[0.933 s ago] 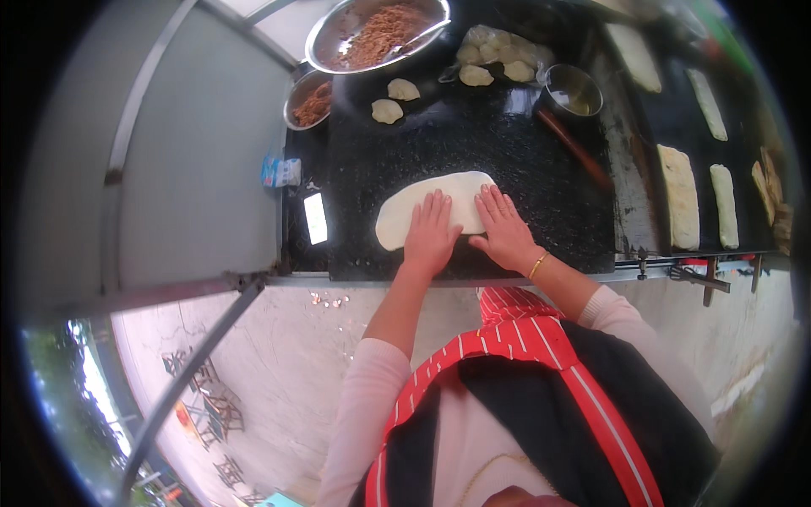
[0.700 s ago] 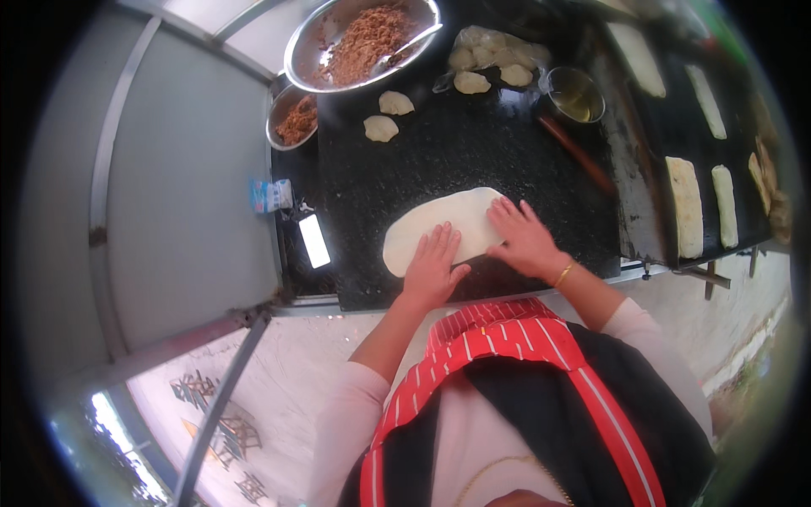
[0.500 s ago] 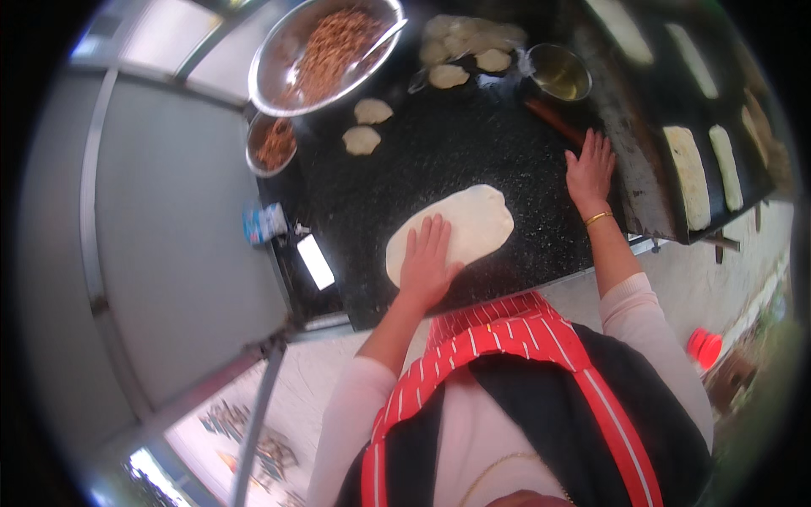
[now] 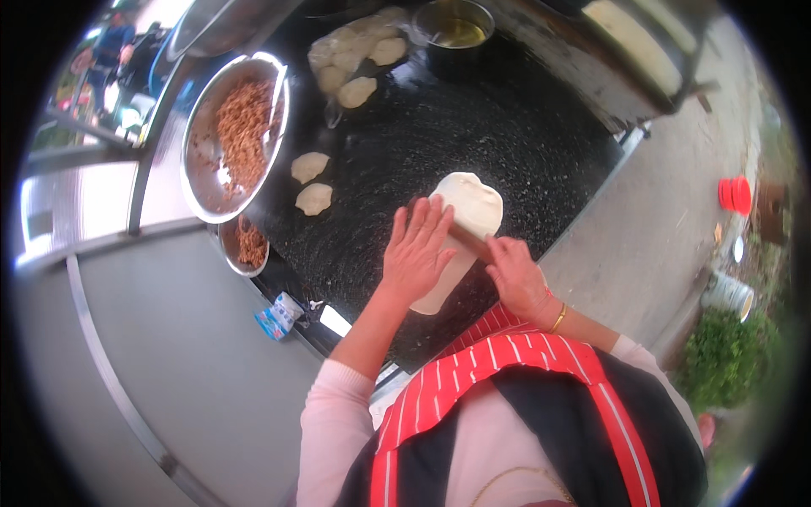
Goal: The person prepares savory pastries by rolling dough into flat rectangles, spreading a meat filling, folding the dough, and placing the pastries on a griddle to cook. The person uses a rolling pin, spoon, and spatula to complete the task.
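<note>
1. Brown and apparently wooden, the rolling pin (image 4: 470, 240) is laid slantwise across a pale, elongated dough sheet (image 4: 467, 205); the sheet is seen both just beyond the grip and on its near side, flat on the dark worktop (image 4: 541, 152).

2. By the left hand (image 4: 414, 258) the pin's left part is covered rather than clasped: the fingers are laid straight and slightly spread across it, with the thumb held apart.

3. By the right hand (image 4: 517, 277) the pin's right end is clasped, the fingers curled over it; how the end is seated inside the palm cannot be told.

4. Rolling out appears to be the step in hand, judged from the pin being set across the sheet's length between both hands.

5. For the next move, even pressure from both sides seems to be called for, with the pin kept square to the sheet so that one edge is not thinned too much.

6. To the left of the grip, two flattened dough pieces (image 4: 312, 167) are laid out, with a large steel bowl (image 4: 197, 165) of reddish-brown filling (image 4: 242, 135) farther left. Well beyond the grip, bagged dough pieces (image 4: 342, 57) are placed near a metal pot (image 4: 431, 25) of yellowish oil (image 4: 460, 32).
</note>
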Tool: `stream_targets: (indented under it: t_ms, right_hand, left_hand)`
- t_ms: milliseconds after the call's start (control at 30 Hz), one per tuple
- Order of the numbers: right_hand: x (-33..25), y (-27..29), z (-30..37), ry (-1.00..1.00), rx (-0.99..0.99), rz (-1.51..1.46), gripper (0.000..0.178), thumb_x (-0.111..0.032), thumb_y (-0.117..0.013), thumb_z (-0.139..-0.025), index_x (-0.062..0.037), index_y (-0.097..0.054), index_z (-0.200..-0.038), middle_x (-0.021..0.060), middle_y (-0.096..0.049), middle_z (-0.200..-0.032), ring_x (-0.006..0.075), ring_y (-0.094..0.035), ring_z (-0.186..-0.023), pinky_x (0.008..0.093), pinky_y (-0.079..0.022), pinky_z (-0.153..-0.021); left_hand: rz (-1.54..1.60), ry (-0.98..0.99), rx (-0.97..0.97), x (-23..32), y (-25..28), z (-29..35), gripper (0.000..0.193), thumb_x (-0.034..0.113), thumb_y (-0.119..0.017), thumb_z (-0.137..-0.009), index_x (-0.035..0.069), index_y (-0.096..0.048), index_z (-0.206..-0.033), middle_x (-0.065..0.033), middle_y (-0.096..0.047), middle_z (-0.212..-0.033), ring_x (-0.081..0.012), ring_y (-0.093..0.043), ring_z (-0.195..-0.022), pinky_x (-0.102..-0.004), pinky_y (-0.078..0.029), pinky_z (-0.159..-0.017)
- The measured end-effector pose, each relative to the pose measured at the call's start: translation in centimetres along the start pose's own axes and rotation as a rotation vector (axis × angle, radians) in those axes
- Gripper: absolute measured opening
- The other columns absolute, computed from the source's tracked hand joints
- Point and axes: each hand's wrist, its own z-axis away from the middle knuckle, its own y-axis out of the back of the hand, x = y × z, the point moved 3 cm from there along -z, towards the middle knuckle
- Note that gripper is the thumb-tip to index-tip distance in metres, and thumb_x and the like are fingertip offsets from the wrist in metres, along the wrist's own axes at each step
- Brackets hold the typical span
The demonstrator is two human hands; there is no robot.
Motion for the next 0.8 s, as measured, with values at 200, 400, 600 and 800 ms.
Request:
stream_targets:
  t_ms: [200,400,600,800]
  right_hand:
    - [1.5,1.7,-1.2,-0.055,0.112,0.234,0.063,-0.012,-0.073,-0.084,-0.0008,-0.052,-0.143,0.0149,-0.055,-0.121,0.0346,-0.054,-0.109,0.0441,-0.046,-0.093]
    - [3.3,3.0,-1.4,-0.061,0.138,0.162,0.065,-0.013,-0.074,-0.083,-0.0005,-0.052,-0.142,0.0138,-0.056,-0.120,0.0331,-0.055,-0.108,0.0428,-0.046,-0.092]
    - [5.8,5.8,-4.3,-0.102,0.150,0.204,0.061,-0.013,-0.071,-0.086,0.0004,-0.051,-0.142,0.0139,-0.056,-0.120,0.0328,-0.054,-0.108,0.0422,-0.045,-0.092]
    - [7.3,6.2,-5.0,-0.143,0.120,0.220,0.066,-0.015,-0.075,-0.082,0.0027,-0.051,-0.141,0.0155,-0.057,-0.121,0.0326,-0.055,-0.111,0.0414,-0.046,-0.094]
  left_hand:
    - [-0.128,-0.096,0.094,2.6,-1.8,-11.3,0.062,0.035,-0.045,-0.102,0.004,-0.040,-0.155,-0.0156,-0.033,-0.165,-0.0321,-0.026,-0.155,-0.0545,-0.011,-0.126]
    - [-0.109,-0.121,0.010,1.6,-2.5,-11.8,0.062,0.031,-0.043,-0.101,0.002,-0.038,-0.156,-0.0169,-0.031,-0.166,-0.0347,-0.022,-0.156,-0.0562,-0.009,-0.126]
    - [-0.156,-0.093,0.056,3.4,-2.9,-20.1,0.060,0.033,-0.039,-0.104,0.004,-0.038,-0.157,-0.0156,-0.026,-0.168,-0.0338,-0.017,-0.158,-0.0552,-0.006,-0.126]
    - [-0.171,-0.091,0.090,4.0,-3.5,-22.3,0.062,0.034,-0.038,-0.105,0.005,-0.033,-0.160,-0.0150,-0.025,-0.169,-0.0329,-0.016,-0.158,-0.0575,-0.004,-0.125]
